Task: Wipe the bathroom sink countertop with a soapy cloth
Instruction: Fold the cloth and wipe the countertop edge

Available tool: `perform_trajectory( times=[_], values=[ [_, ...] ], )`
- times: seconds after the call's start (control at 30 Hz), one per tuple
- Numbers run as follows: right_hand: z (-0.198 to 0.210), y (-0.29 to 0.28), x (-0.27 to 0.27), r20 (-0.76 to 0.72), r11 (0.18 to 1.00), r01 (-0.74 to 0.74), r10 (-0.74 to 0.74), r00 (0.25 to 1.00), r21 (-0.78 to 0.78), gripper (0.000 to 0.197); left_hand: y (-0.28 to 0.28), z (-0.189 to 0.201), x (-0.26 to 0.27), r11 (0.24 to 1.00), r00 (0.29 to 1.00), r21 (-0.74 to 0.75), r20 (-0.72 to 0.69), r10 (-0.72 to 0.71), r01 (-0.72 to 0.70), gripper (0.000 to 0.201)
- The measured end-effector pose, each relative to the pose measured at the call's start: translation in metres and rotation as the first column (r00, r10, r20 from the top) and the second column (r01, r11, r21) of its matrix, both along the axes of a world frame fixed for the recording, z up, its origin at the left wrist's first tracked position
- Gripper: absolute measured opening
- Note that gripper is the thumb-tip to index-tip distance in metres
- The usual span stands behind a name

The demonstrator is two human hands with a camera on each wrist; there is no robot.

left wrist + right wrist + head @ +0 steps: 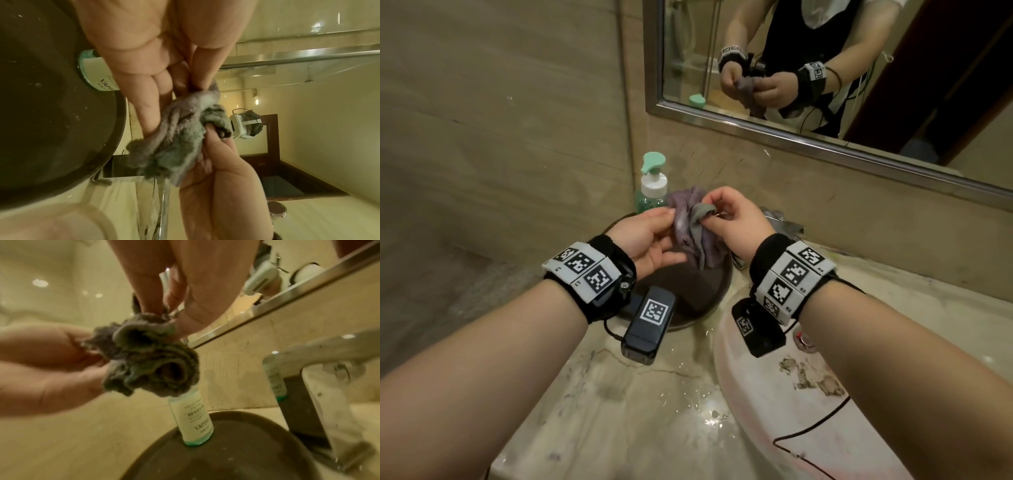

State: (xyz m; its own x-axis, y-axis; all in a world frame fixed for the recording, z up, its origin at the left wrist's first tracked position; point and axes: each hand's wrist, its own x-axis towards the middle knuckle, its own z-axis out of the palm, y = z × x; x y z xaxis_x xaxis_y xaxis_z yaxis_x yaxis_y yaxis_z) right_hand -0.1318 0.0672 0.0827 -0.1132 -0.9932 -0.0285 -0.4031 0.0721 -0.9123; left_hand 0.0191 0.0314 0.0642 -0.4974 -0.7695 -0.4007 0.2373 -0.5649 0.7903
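A wet, veined stone worktop [640, 394] fills the near edge of the head view, with a pale basin rim [756, 383] to the right and a black cable [815, 423] trailing across it. Above it, two bare forearms wearing black wristbands with printed markers reach forward over a dark round sink bowl [688, 294]. Both hands hold a crumpled grey-purple cloth [693, 226] in the air above that bowl, clear of the worktop. The left hand [650, 240] lies palm up under the cloth, its thumb and fingers closed on one bunched edge. The right hand [736, 219] pinches a folded corner between thumb and fingertips, so both grips are closed on the cloth. A white foamy patch shows on the fabric in the left wrist view. Just behind the cloth stands a pump bottle [652, 186] with a mint-green head, white collar and greenish body, touching the bowl's far rim. A metal faucet [780, 221] sits to the right behind the right hand. Farther back, a steel-framed mirror [825, 147] on the beige tiled wall reflects the hands and cloth.
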Motion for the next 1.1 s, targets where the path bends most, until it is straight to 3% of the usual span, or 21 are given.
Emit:
perform_trajectory(
  times=[0.1, 0.23, 0.33, 0.43, 0.6, 0.7, 0.8, 0.83, 0.9, 0.93, 1.1],
  values=[
    [-0.003, -0.007, -0.004, -0.012, 0.987, 0.151, -0.150, 0.989, 0.053, 0.032, 0.002, -0.001, 0.002, 0.999, 0.999, -0.014, 0.008, -0.051, 0.051, 0.026],
    [-0.002, -0.001, -0.012, -0.013, 0.982, 0.131, -0.131, 0.991, 0.135, 0.033, 0.003, 0.003, 0.010, 1.000, 1.000, -0.007, -0.018, -0.004, 0.004, 0.027],
    [0.003, 0.005, -0.016, 0.137, 0.976, 0.109, -0.136, 0.981, 0.187, 0.039, 0.002, 0.006, 0.021, 0.998, 0.998, 0.001, 0.010, 0.058, -0.058, 0.027],
    [0.010, 0.008, -0.014, 0.371, 0.965, 0.088, -0.178, 0.912, 0.246, 0.041, 0.003, 0.009, 0.028, 0.998, 0.997, -0.021, 0.061, 0.055, -0.054, 0.028],
    [0.014, 0.012, -0.005, 0.471, 0.919, 0.073, -0.264, 0.842, 0.386, 0.030, 0.010, 0.019, 0.029, 0.998, 0.997, -0.067, 0.079, 0.018, -0.013, 0.030],
    [0.012, 0.015, -0.006, 0.503, 0.894, -0.012, -0.241, 0.830, 0.448, 0.024, 0.015, 0.023, 0.030, 0.995, 0.990, -0.093, 0.138, -0.014, 0.027, 0.029],
    [0.009, 0.020, -0.012, 0.469, 0.854, -0.130, -0.144, 0.871, 0.503, 0.048, 0.022, 0.026, 0.035, 0.994, 0.972, -0.092, 0.230, -0.042, 0.065, 0.027],
    [0.009, 0.022, -0.012, 0.434, 0.849, -0.132, -0.123, 0.893, 0.511, 0.045, 0.024, 0.027, 0.037, 0.994, 0.967, -0.082, 0.249, -0.052, 0.075, 0.026],
    [0.011, 0.026, -0.009, 0.350, 0.851, -0.107, -0.094, 0.932, 0.514, 0.012, 0.030, 0.028, 0.043, 0.992, 0.956, -0.060, 0.279, -0.090, 0.111, 0.024],
    [0.012, 0.028, -0.007, 0.312, 0.851, -0.103, -0.074, 0.947, 0.514, 0.006, 0.034, 0.030, 0.046, 0.990, 0.948, -0.055, 0.299, -0.106, 0.128, 0.024],
    [0.021, 0.041, 0.005, 0.196, 0.818, -0.182, 0.086, 0.977, 0.546, 0.020, 0.051, 0.032, 0.059, 0.966, 0.843, -0.156, 0.529, -0.096, 0.208, 0.012]
  ],
)
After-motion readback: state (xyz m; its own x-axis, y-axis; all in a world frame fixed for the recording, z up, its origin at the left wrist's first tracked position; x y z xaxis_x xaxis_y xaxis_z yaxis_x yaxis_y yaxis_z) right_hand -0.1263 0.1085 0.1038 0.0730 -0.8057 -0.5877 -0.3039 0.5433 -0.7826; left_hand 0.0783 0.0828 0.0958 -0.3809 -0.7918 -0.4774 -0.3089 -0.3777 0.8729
